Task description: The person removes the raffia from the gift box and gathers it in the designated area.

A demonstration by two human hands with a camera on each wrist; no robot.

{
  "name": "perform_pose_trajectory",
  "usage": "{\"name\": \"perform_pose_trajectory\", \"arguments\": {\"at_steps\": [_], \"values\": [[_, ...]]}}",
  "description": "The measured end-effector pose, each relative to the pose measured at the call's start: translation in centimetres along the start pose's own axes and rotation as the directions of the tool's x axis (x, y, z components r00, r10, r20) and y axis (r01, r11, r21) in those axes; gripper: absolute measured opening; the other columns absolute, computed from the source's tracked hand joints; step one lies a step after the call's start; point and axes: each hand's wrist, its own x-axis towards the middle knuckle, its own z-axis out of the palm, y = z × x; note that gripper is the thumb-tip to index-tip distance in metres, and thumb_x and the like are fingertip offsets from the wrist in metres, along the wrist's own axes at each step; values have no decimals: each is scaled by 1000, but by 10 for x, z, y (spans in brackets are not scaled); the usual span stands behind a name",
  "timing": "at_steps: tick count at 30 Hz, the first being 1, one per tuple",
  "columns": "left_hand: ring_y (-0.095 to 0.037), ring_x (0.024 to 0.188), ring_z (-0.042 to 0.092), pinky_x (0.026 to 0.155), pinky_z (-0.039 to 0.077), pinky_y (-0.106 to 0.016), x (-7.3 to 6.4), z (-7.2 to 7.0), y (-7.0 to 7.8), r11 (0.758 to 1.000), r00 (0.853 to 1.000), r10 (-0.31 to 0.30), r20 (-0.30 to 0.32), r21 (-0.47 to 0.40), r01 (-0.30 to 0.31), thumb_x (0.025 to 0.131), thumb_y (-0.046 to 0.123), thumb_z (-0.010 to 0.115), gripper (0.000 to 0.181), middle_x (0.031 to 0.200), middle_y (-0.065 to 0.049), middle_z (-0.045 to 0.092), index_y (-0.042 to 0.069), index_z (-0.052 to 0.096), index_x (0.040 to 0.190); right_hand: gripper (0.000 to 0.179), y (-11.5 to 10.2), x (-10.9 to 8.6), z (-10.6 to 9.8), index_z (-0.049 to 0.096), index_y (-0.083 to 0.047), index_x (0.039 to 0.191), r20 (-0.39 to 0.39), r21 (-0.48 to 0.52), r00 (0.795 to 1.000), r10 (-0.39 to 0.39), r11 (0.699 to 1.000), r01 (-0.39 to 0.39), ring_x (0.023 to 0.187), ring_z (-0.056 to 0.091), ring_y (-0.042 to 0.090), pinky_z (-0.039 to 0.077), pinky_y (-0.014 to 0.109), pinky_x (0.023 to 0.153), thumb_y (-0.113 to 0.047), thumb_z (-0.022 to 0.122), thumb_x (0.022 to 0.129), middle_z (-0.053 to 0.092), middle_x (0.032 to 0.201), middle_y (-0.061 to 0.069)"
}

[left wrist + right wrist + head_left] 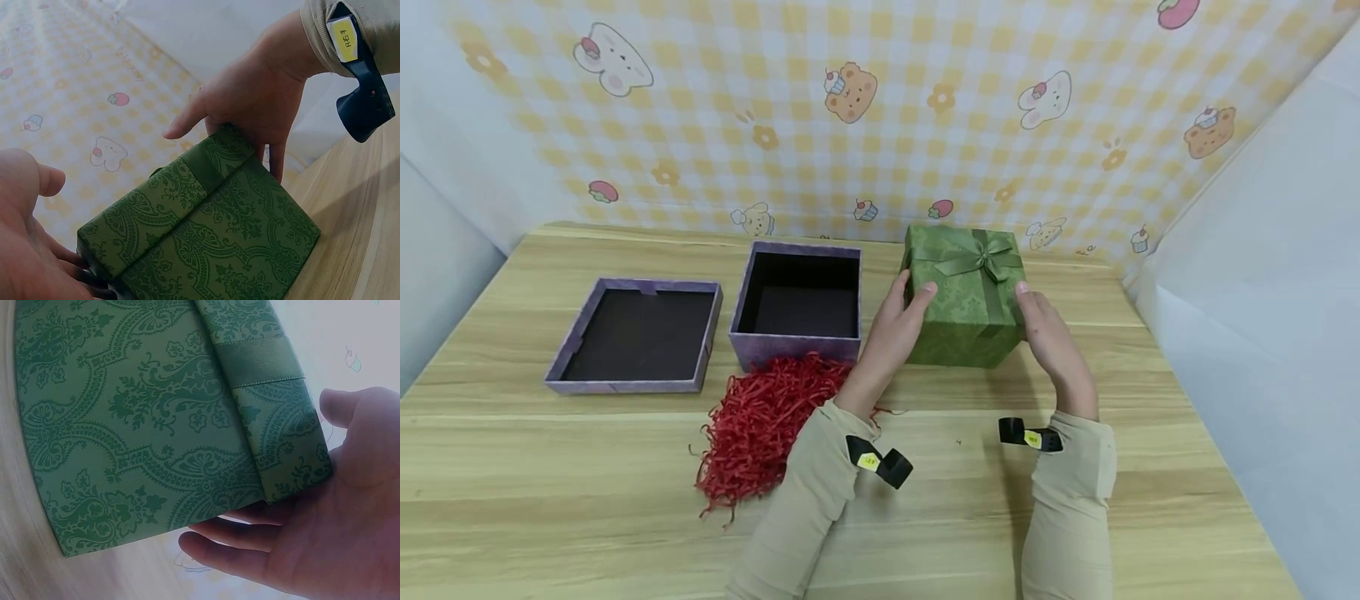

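A green patterned gift box with its lid on stands on the right half of the table, and a green ribbon bow tops the lid. My left hand rests its fingers against the box's left side. On the opposite side, my right hand has its fingers against the right wall. Both wrist views show the fingers stretched along the sides. The thumbs are raised near the lid's top edge; in the right wrist view, that hand's thumb stands apart from the box. What the box contains is hidden.
Left of the green box stands an uncovered purple box with a black inside. Its lid-like purple tray lies farther left, inner side up. Red shredded paper is heaped in front, next to my left forearm. A checked cloth hangs behind.
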Motion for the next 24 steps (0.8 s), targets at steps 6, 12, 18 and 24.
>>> {"name": "perform_pose_trajectory", "arguments": {"at_steps": [6, 12, 18, 24], "values": [[-17, 138, 14, 109, 18, -38, -1, 0, 2, 1000, 1000, 12, -4, 12, -12, 96, 49, 41, 70, 154, -1, 14, 18, 12, 151, 88, -2, -1, 0, 16, 11, 143, -6, -12, 1000, -1, 1000, 1, 130, 26, 43, 28, 55, 100, -62, 17, 94, 25, 143, 30], [-16, 138, 14, 109, 17, -38, -2, 0, 2, 1000, 1000, 19, -3, 16, -19, 96, 49, 42, 70, 154, -1, 14, 19, 11, 151, 88, -3, -2, -1, 12, 9, 145, -14, -4, 1000, 5, 1000, -5, 135, 16, 41, 18, 54, 106, -62, 17, 94, 17, 147, 29], [-16, 139, 13, 109, 16, -38, -2, 0, 3, 1000, 1000, 26, 5, 13, -27, 95, 50, 42, 71, 154, 0, 12, 19, 10, 151, 87, -6, -3, -2, 16, 10, 144, -43, 3, 999, 0, 1000, 0, 136, 15, 40, 13, 52, 107, -62, 18, 94, 20, 147, 28], [-16, 139, 11, 109, 16, -39, -3, 0, 4, 999, 999, 48, 15, 16, -48, 96, 50, 41, 71, 154, -1, 11, 19, 9, 151, 86, -9, -5, -2, 21, 12, 141, -77, 3, 997, -18, 1000, 18, 133, 20, 42, 17, 54, 106, -60, 19, 95, 26, 143, 30]]}}
